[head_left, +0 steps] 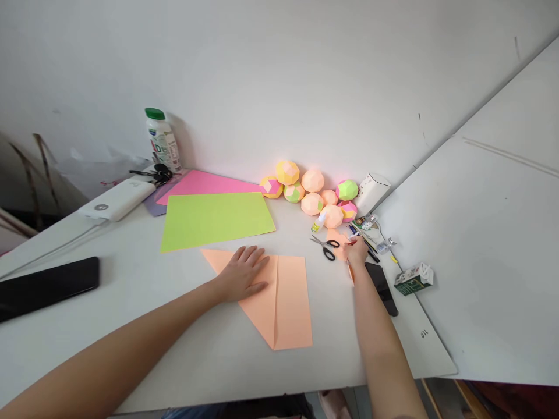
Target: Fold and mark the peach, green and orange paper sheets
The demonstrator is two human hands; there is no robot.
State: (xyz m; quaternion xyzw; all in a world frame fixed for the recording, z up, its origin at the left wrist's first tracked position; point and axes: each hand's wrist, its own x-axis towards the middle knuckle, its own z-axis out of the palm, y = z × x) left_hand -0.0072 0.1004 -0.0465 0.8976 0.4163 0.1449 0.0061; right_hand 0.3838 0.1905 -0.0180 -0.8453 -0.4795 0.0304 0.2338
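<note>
My left hand (245,273) lies flat with fingers spread on a folded sheet of peach paper (292,302). A fold line runs down this sheet, and its left part tapers to a slanted point. Off to the right, my right hand (357,251) reaches down among small tools, its fingers drawn together. Something thin and reddish shows at its fingertips, too small to name. Black-handled scissors (328,250) lie open just left of that hand. Under its fingers is a peach paper scrap (337,240). A small glue bottle (318,222) lies beyond the scissors.
Several faceted paper balls (312,180) sit along the wall beside a white cylinder (372,192). Green paper (213,218) and pink paper (205,185) lie back left. A white power bank (117,199), black phone (50,288), bottle (163,139), dark phone (382,288) and carton (414,279) stand around.
</note>
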